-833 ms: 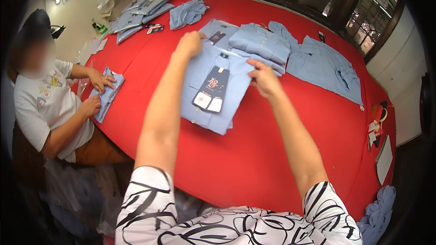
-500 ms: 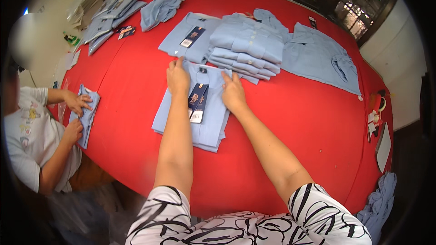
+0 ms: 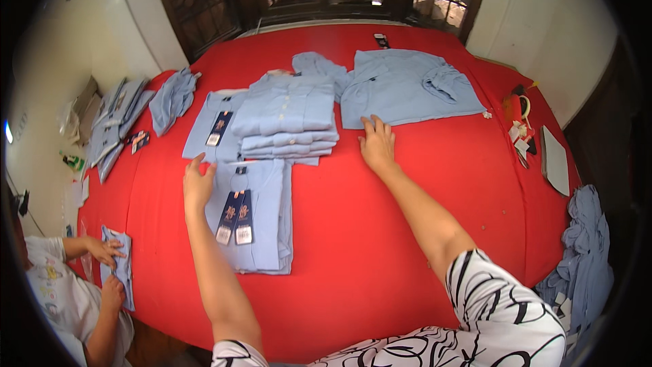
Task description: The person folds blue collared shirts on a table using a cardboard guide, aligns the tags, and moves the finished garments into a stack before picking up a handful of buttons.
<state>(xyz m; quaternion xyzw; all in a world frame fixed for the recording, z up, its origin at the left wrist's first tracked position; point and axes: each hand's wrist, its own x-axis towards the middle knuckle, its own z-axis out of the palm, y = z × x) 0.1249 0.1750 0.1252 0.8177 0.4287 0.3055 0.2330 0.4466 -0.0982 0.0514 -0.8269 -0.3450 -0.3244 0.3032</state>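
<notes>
A small stack of folded light-blue shirts (image 3: 270, 224), with two dark hang tags (image 3: 236, 216) on top, lies in front of me. My left hand (image 3: 199, 185) rests by the upper left edge of this stack, its thumb and fingers apart and nothing seen in them. My right hand (image 3: 377, 146) is off to the right, open with spread fingers. Its fingertips reach the near edge of an unfolded blue shirt (image 3: 407, 88), laid flat. Between the hands, farther back, stands a taller pile of folded shirts (image 3: 288, 109). Beside it lies another tagged folded shirt (image 3: 202, 129).
A red cloth (image 3: 380, 258) covers the table. At left, a co-worker's hands (image 3: 109, 272) press a folded blue garment (image 3: 122, 265). Bagged shirts (image 3: 119, 119) and a crumpled one (image 3: 173, 100) lie far left. Tape (image 3: 524, 107) and scraps sit right; blue garments (image 3: 581, 258) hang at the right edge.
My right hand has left the folded stack and moved right to the unfolded shirt. The left hand stays near the stack's upper left. The view has turned to the right.
</notes>
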